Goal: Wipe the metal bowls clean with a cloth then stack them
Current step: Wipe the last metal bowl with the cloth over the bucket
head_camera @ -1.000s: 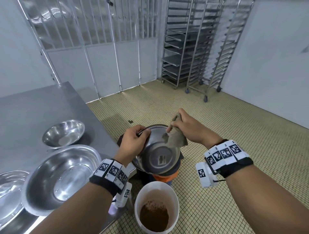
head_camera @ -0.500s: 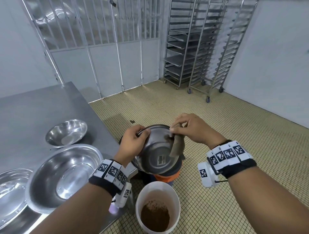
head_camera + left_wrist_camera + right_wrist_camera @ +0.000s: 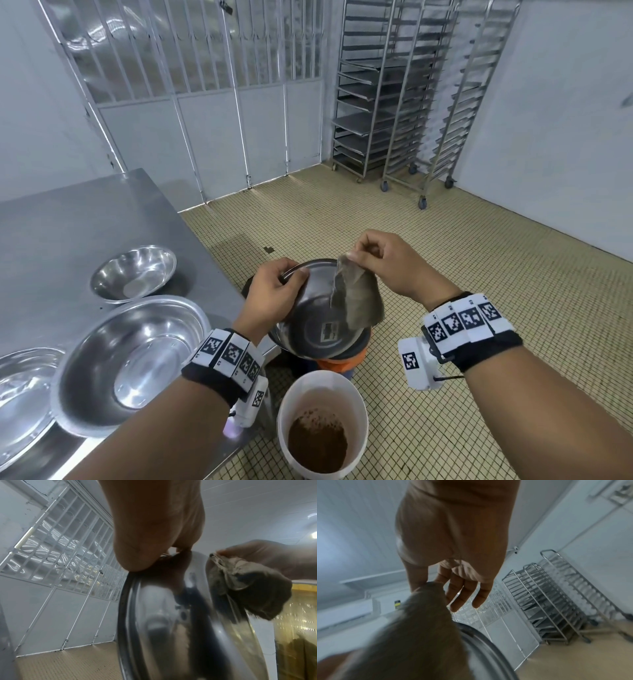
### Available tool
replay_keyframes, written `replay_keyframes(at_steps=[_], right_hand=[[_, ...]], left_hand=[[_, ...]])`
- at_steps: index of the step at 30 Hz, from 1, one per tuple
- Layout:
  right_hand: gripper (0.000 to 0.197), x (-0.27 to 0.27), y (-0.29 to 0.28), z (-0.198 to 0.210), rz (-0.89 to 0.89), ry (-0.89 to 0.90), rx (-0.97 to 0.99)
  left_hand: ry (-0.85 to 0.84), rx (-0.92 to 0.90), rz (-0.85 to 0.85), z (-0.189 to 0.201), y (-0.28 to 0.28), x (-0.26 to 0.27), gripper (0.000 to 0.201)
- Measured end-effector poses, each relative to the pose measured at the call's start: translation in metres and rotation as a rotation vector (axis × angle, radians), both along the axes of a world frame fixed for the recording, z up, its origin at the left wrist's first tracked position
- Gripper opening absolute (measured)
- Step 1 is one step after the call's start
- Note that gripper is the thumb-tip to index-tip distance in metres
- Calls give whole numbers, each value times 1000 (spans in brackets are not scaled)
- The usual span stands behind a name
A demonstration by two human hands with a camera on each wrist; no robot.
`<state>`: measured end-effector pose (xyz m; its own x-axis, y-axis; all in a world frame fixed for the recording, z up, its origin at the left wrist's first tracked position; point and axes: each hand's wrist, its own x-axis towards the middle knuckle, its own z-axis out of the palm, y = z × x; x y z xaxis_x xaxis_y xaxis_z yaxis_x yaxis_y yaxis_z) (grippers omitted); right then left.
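**Inspector:** Your left hand (image 3: pixel 274 294) grasps the held bowl (image 3: pixel 317 322) by its rim, thumb over the outer wall; the bowl is tilted, its underside turned up toward you, off the worktop (image 3: pixel 68 233) and just past its right edge, above a white bucket (image 3: pixel 322 425) of brown powder on the tiled floor.

**Operator:** And the right?

**Inspector:** Your right hand (image 3: pixel 390 263) pinches the top corner of the grey cloth (image 3: pixel 356 301) between thumb and forefinger; the remaining fingers (image 3: pixel 462 595) hang loose; the cloth dangles against the bowl's upper right side.

**Operator:** The other bowls?

**Inspector:** Three stand upright near the worktop's right edge, none stacked; a small bowl (image 3: pixel 133 272) farthest from you; a large bowl (image 3: pixel 130 363) nearer, overhanging the edge; a third bowl (image 3: pixel 24 394) at the near left, cut off by the frame; whether the large bowl and the third touch I cannot tell.
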<state>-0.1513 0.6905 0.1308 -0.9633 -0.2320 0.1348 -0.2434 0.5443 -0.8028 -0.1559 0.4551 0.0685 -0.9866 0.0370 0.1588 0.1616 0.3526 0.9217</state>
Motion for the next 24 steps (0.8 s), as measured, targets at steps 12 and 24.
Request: replay_keyframes(at_steps=[12, 24], right_hand=[[17, 6, -11, -15, -166, 50, 105], [16, 4, -19, -8, -84, 129, 162]], left_hand=[[5, 87, -75, 3, -1, 4, 14], [36, 94, -91, 6, -4, 8, 17]])
